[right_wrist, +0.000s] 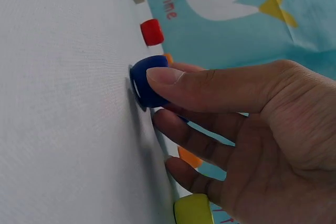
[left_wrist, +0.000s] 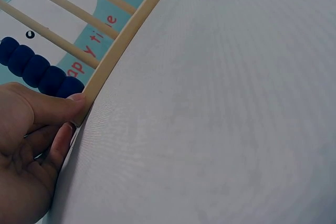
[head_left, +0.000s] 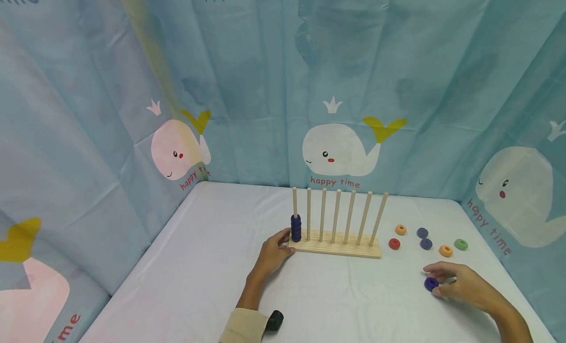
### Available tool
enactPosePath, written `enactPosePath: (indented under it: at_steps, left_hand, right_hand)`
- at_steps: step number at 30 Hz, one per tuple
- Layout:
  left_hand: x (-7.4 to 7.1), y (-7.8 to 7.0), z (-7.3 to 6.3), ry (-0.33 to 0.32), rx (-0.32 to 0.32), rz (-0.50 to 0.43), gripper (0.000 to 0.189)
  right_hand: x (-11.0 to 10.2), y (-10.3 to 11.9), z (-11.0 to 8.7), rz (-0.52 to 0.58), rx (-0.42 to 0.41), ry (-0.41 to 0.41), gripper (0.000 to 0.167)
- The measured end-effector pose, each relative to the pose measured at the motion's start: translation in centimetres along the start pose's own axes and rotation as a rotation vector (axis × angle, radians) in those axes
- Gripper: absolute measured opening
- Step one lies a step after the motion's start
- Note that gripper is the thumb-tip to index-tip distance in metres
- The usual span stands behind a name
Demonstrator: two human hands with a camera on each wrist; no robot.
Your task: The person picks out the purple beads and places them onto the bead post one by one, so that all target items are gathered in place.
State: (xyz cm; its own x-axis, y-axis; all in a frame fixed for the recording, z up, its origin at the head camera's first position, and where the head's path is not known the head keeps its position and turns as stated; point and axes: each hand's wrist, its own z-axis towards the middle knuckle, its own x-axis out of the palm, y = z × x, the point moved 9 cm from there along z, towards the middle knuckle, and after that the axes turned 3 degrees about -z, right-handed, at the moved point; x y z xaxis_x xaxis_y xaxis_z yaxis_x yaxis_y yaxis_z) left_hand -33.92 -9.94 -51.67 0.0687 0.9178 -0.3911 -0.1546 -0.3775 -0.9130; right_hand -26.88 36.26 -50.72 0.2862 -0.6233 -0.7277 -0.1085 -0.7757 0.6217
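A wooden peg rack (head_left: pixel 336 245) with several upright dowels stands on the white table. Dark blue beads (head_left: pixel 296 228) are stacked on its leftmost peg; the other pegs are bare. My left hand (head_left: pixel 270 254) grips the left end of the base, its thumb on the front edge beside the stack (left_wrist: pixel 32 67). Over to the right, my right hand (head_left: pixel 464 285) pinches a dark blue bead (right_wrist: pixel 149 81) between thumb and index finger, close over the tabletop. The other fingers of that hand are loosely bent.
Loose beads lie right of the rack: red (head_left: pixel 394 243), orange (head_left: pixel 400 229), another orange (head_left: pixel 445 250), green (head_left: pixel 461 244) and two blue ones (head_left: pixel 422 232). A light blue curtain (head_left: pixel 247 136) printed with whales surrounds the table. A black device (head_left: pixel 274 321) sits by the left sleeve.
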Motion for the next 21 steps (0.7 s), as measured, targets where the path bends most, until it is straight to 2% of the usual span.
enactPosePath:
  at_steps: [7,21]
  left_hand:
    - [0.0,0.0,-0.1,0.003,-0.003,0.0,0.06]
    - [-0.1,-0.1,-0.1,0.005,0.0,-0.007,0.06]
  right_hand:
    - [-0.4,0.4,0.2,-0.055,0.002,-0.046,0.058]
    - [-0.7,3.1,-0.2,0.009,-0.16,-0.183,0.057]
